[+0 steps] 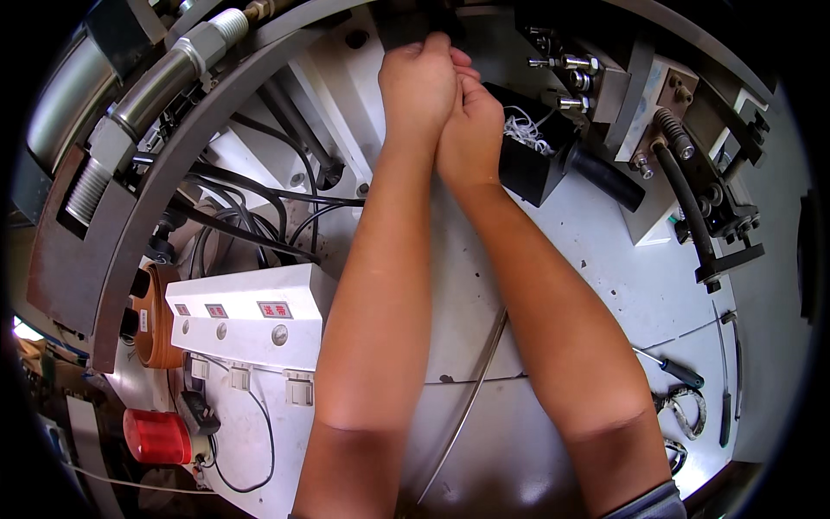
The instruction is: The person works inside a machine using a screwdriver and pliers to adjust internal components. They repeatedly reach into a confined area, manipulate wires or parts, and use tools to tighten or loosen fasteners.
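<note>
Both my arms stretch forward over a white machine table [562, 251], and the hands meet at the far middle. My left hand [419, 86] is closed, its fingers curled away from view. Against it presses my right hand [474, 121], also closed, with the thumb up beside the left fingers. Whatever they grip, if anything, is hidden by the hands and the dark area beyond. Just right of my right hand sits a black box-shaped holder [532, 169] with tangled white string [526, 130] in it.
A white control box [251, 316] with round buttons stands left, near black cables [251, 221], a brown belt roll [156, 316] and a red lamp [157, 437]. A thin metal rod [467, 406] lies between my forearms. At right are a screwdriver [681, 372], scissors [687, 411] and a bolted mechanism [683, 156].
</note>
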Demonstrator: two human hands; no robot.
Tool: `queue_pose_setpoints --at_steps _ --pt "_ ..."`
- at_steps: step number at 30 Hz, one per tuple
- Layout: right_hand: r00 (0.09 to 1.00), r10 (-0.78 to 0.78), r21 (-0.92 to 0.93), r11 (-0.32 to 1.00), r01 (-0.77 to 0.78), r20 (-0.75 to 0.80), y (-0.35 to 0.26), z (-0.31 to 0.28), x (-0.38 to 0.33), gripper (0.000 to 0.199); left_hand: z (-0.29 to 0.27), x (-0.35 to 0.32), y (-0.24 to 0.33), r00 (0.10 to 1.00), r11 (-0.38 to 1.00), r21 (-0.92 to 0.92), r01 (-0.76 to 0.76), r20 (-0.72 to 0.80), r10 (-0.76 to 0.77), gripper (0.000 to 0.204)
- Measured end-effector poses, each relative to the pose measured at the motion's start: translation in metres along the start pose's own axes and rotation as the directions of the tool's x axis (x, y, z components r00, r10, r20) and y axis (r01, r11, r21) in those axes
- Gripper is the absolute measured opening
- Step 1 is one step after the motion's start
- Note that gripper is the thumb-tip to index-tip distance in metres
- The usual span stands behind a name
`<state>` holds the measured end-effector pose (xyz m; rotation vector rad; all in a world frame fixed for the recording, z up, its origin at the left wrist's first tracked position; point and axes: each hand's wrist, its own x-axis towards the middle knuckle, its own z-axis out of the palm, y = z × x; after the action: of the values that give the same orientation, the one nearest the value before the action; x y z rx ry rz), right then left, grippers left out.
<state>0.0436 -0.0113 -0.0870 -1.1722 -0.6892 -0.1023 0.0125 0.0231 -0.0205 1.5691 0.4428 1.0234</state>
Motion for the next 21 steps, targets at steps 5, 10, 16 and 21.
queue_pose_setpoints --at_steps 5,10,16,21 --pt "0.997 -0.071 0.048 0.996 0.072 -0.031 0.0061 0.0026 0.0033 0.031 0.0012 0.0015 0.001 0.999 0.999 0.042 -0.034 0.01 0.034 0.037" --pt "0.998 -0.053 0.045 0.997 0.055 -0.037 0.001 0.0027 0.0032 0.031 -0.0008 0.0024 0.0009 0.998 0.996 0.077 -0.044 0.052 0.04 0.035" --pt "0.998 -0.05 0.032 0.998 0.051 -0.043 0.0 0.0023 0.004 0.03 0.0005 0.0035 0.0006 0.998 0.997 0.061 -0.041 0.046 0.038 0.034" --pt "0.998 -0.053 0.046 0.997 0.055 -0.044 -0.0006 0.0017 0.0043 0.03 0.0009 0.0026 0.0016 0.998 0.996 0.077 -0.048 0.034 0.045 0.034"
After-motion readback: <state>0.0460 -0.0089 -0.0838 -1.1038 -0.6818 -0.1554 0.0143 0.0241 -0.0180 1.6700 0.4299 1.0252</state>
